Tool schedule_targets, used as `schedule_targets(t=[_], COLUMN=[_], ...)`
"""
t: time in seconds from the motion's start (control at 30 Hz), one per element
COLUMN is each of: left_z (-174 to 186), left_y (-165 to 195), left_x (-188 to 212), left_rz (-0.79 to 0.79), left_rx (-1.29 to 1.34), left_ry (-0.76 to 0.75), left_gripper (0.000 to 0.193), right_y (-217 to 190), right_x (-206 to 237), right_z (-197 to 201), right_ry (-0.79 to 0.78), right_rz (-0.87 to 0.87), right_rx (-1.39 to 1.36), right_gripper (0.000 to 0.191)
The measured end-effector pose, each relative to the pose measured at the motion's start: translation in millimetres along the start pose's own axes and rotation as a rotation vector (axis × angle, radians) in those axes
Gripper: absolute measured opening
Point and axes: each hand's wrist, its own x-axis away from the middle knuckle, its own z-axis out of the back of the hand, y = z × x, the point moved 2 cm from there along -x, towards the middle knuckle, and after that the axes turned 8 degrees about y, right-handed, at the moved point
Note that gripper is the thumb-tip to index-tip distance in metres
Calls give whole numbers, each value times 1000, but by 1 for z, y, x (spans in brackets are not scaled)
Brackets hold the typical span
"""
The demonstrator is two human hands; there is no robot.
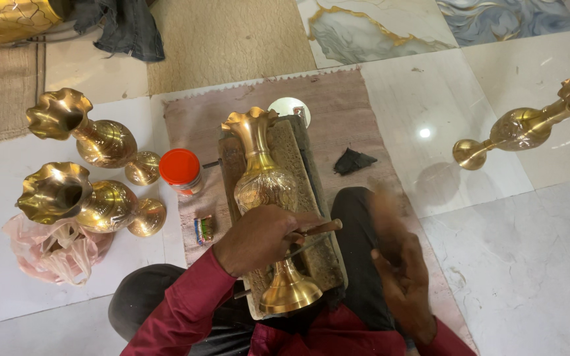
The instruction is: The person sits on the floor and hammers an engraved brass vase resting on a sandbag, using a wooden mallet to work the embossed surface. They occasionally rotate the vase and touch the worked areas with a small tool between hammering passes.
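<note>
Both hands are over the wooden block (298, 165) now. My left hand (258, 237) is closed round a thin tool (315, 229), pressing on the brass vase (265, 191) lying along that block. My right hand (400, 264) is right of the block, blurred; its grip I cannot tell. Left of the block sit a red-lidded jar (181, 170) and two more vases (87, 171).

A vase (265, 191) lies on a block (311, 198) on a mat (357, 112), under the left fingers (278, 231), which hold a tool (318, 229) across it. A jar (180, 168) and two vases (94, 171) lie left of those fingers. The right fingers (394, 224) hover right of the block; another vase (529, 125) lies far right on the floor (529, 250).
</note>
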Motion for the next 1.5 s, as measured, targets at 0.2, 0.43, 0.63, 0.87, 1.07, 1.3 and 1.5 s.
schedule_targets(t=[0.2,0.43,0.63,0.87,1.07,1.3,1.5], left_z=[2,-6,-7,-9,-10,-8,-6], left_y=[1,-4,0,-3,-2,-1,1], left_x=[2,10,14,15,16,15,13], left_rz=[-186,-20,-116,-26,-128,-192,-61], left_rx=[23,18,7,-15,-4,-10,37], left_ry=[128,262,368,330,395,441,330], left_gripper=[56,51,48,50,51,51,52], right_y=[-15,-15,-17,-27,-23,-28,-26], right_x=[-7,-27,-37,-46,-48,-47,-45], right_z=[2,-11,-16,-7,1,4,4], right_ry=[-115,-332,-332,-317,-233,-261,-231], right_rz=[246,204,317,359,23,168,213], right_rx=[493,561,641,741,39,-14,307], right_gripper=[63,73,72,71,68,58,60])
